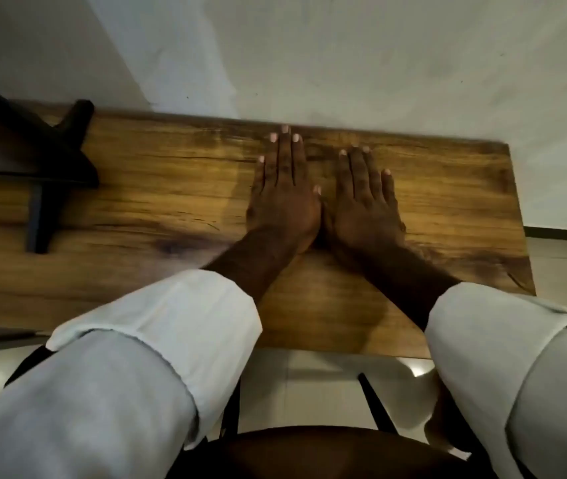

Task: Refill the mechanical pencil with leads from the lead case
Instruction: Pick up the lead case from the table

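Observation:
My left hand [284, 191] lies flat, palm down, on the wooden table [137, 202], fingers stretched toward the far edge. My right hand [365, 198] lies flat beside it, palm down, thumbs nearly touching. Both hands hold nothing. No mechanical pencil or lead case shows anywhere in the head view; whether something lies under the palms cannot be told. White rolled-up sleeves cover both forearms near the bottom of the frame.
A dark bracket or stand [44, 188] rests on the table's left part. A pale wall [344, 63] rises right behind the far table edge. The table ends at the right [520, 219]. A dark chair seat [309, 451] sits below.

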